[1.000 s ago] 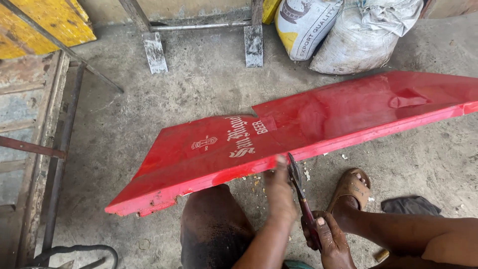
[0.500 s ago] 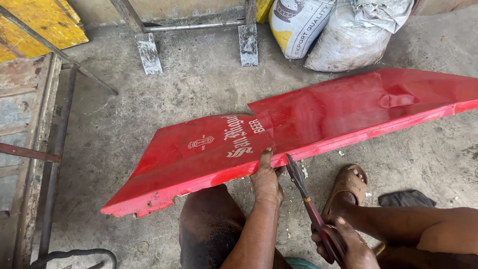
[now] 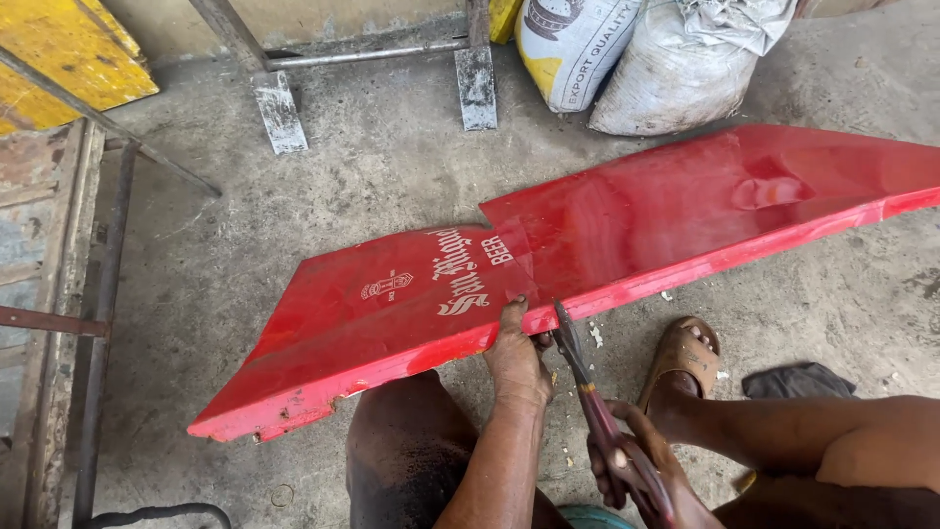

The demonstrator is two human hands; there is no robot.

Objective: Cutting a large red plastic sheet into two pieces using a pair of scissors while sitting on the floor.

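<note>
A rough, stained concrete floor fills the scene, with a long red plastic sign panel lying across it from the lower left to the right edge, white lettering and an emblem printed near its middle. The panel's near edge is a raised lip, chipped at the lower left corner, and a step-shaped notch shows along its far edge near the middle. Behind it, two filled sacks lean at the top, beside a grey metal stand with flat feet resting on the floor. A yellow painted board and a weathered wooden frame line the left side. The person crouches at the panel's near edge, bare knees in the foreground, one foot in a brown sandal just right of the work, a dark cloth lying beyond it. The left hand presses on the panel's lip, thumb and fingers clamped over the edge. The right hand is clenched around the red handles of a pair of tin snips, whose dark blades meet the panel's near edge just right of the left hand. Small pale chips lie on the floor near the blades.
</note>
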